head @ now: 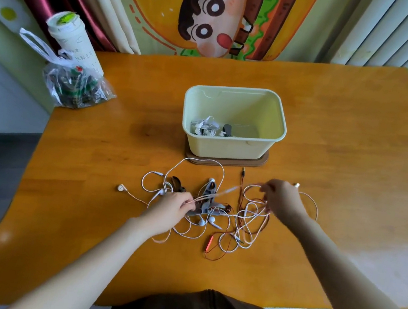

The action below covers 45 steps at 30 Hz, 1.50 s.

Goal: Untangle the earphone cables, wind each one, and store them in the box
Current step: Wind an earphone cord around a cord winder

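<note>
Left hand: the left hand [172, 206] is hovering low over the near left of the tangle; its thumb and curled fingers are pinching a pale pink cable [226, 190]

Right hand: the right hand [282, 199] is hanging above the right side of the tangle; its fingers are curled and pinching the other end of the same stretch of cable, though blur is hiding the exact grip

Pale pink cable: it is running taut and raised between the two hands, slanting up toward the right

Tangle: the earphone cables [212, 231] are lying knotted on the table [108, 219] just in front of the box; white loops are crossing a red-brown cable [221, 244]; one white earbud [120, 188] is lying out to the left; a jack plug [243, 172] is pointing toward the box

Box: the pale yellow box [230, 147] is sitting open on a brown base [262, 161], beyond the tangle; white earphones [206, 128] are lying inside at its left end, beside a dark item [227, 130]

Surroundings: a clear plastic bag [75, 85] is sitting at the far left corner, touching a white cylinder [74, 39] behind it
</note>
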Motion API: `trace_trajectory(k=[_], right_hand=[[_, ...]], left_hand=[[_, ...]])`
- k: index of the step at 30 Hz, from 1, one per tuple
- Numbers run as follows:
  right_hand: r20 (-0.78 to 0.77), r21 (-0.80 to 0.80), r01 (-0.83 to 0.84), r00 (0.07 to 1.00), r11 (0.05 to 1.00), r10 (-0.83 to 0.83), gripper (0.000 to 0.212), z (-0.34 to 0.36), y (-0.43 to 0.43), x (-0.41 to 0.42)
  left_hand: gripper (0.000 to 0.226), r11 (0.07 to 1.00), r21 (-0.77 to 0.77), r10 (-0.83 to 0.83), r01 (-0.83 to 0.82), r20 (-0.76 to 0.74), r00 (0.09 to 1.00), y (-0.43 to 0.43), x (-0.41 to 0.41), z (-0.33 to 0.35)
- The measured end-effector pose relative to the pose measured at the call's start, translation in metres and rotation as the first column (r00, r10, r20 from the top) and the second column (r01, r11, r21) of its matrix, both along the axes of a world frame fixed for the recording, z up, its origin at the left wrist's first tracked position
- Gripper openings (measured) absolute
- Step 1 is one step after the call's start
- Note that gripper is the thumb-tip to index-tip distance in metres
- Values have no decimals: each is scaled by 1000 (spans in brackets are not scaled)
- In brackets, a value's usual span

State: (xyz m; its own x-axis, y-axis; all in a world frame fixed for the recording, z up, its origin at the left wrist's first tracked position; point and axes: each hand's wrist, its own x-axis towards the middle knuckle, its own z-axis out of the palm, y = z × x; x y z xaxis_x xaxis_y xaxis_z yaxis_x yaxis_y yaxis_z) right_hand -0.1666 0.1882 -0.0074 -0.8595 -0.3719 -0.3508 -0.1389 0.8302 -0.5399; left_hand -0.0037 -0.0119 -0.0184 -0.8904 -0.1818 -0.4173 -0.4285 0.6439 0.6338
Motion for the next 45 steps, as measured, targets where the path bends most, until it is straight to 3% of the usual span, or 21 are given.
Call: trace_trajectory(k=[4,8,10,12,15,19,22,24,28,33,39,45], right_hand=[[14,149,167,985,975,-170,24,-14,37,-25],[-130,439,-1,989,898,65,29,-4,25,-3],[-195,353,-145,955,924,224,45,4,6,17],[-175,123,-385,899,915,402,60,13,-16,42],[-42,-118,-532,847,839,531,56,17,-44,71],[-63,-72,-523,852,849,520,22,5,-40,64],[-68,-29,-392,919,920,389,22,-5,-23,50],[-90,101,-274,955,957,283,23,-13,-12,42],[-44,396,-289,942,872,333,23,-27,3,32],[31,435,-318,940,842,338,26,-38,6,32],[19,333,-184,982,925,188,23,-36,3,36],[-6,309,-224,971,924,237,32,-31,-5,43]], left_hand=[[29,998,-65,24,-19,85,996,-16,17,-14],[31,994,-108,17,-15,23,1000,-6,7,-7],[30,996,-94,-14,11,-32,999,5,-4,1],[27,997,-69,-34,29,-74,997,16,-14,5],[26,999,-44,-32,28,-115,993,30,-27,13],[11,999,51,27,-19,-161,987,30,-26,14],[21,996,11,84,-83,-99,992,15,-18,2],[23,990,-78,113,-120,-90,990,1,-13,-12],[23,968,-191,165,-166,-23,986,-15,-10,-37],[27,955,-241,186,-176,19,982,-15,-15,-47],[24,923,-368,145,-110,67,987,-13,-20,-45],[35,912,-389,180,-126,105,978,-10,-22,-50]])
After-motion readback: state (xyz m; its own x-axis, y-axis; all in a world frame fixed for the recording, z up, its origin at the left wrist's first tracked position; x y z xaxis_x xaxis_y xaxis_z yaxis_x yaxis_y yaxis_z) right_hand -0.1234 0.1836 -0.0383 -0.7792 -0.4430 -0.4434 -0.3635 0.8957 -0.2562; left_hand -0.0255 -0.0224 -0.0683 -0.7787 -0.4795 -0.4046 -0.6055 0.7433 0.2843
